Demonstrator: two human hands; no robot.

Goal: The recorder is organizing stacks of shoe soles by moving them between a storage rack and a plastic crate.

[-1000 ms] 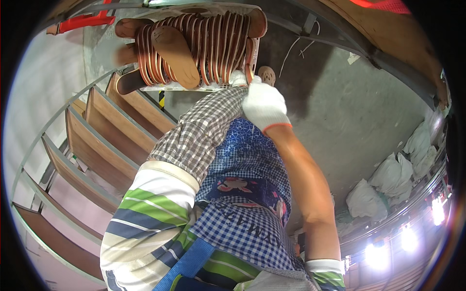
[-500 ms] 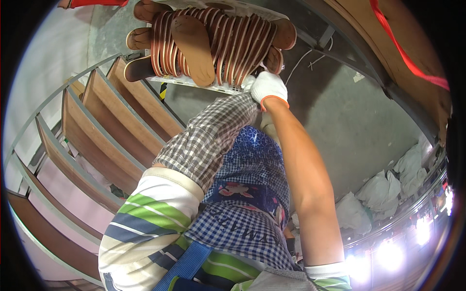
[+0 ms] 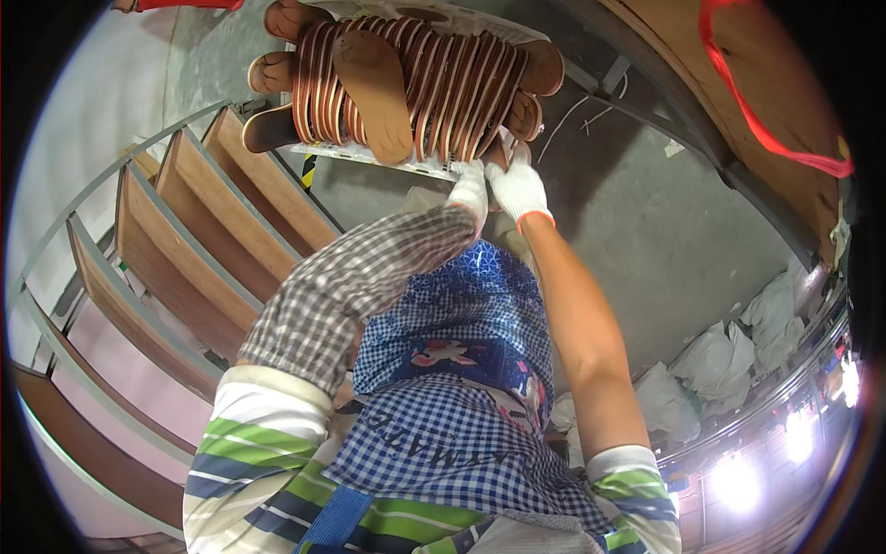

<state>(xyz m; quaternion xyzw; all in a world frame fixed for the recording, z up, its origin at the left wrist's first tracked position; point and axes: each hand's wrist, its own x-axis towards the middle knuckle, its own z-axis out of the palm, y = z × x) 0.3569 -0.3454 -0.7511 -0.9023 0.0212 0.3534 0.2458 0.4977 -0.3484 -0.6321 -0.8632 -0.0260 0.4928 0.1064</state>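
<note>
A crowded row of brown shoe soles [image 3: 452,78] with pale edges stands on its side in a white plastic crate [image 3: 429,168]. One tan sole [image 3: 374,97] lies flat across the top of the row. My left hand [image 3: 470,188], in a white glove, is at the crate's near edge; its fingertips are hard to make out against the crate. Just right of it, my gloved right hand [image 3: 519,188] is closed around a brown sole [image 3: 498,153] at the row's near right end, most of which the glove hides.
To the left stands a rack with slanted brown boards [image 3: 198,222] in a grey metal frame. White sacks [image 3: 660,402] lie on the floor at right. A red strap [image 3: 752,115] hangs by a wooden panel, and a thin white cable [image 3: 563,120] lies beyond the crate.
My hands were close together, overlapping; now they are side by side with a gap, the left one drawn back a little. The view has shifted slightly.
</note>
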